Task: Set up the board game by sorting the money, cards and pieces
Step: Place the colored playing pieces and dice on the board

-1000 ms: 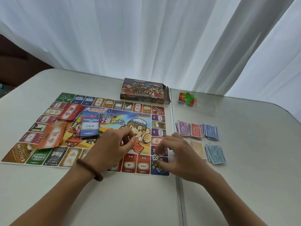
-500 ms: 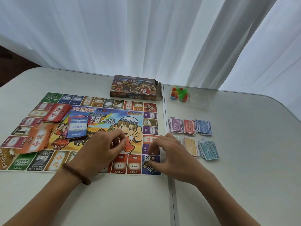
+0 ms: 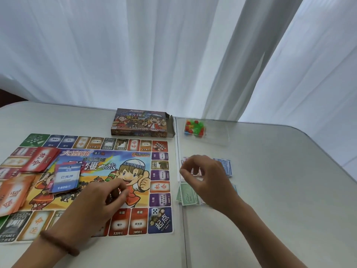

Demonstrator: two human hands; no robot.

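The game board [image 3: 123, 167] lies flat at the left. On it rest a red card stack [image 3: 40, 159], an orange card stack [image 3: 13, 194] and a blue deed stack [image 3: 65, 178]. A white die [image 3: 155, 211] and small brown pieces [image 3: 162, 216] sit on the blue start corner. My left hand [image 3: 100, 202] rests on the board's middle, its fingers curled around a small dark brown piece. My right hand [image 3: 208, 176] hovers over the money piles with thumb and forefinger pinched and nothing visible in them. It hides part of the piles; green notes [image 3: 186, 196] and blue notes [image 3: 225, 166] show.
The game box [image 3: 141, 122] lies beyond the board's far edge, its flap open. A clear plastic box [image 3: 218, 136] of red and green pieces [image 3: 194, 127] stands right of it. A seam in the table [image 3: 182, 238] runs between board and money. White curtains hang behind.
My right hand has lifted from the start corner and moved up and right over the money piles, uncovering the die and brown pieces. The left hand has stayed put.
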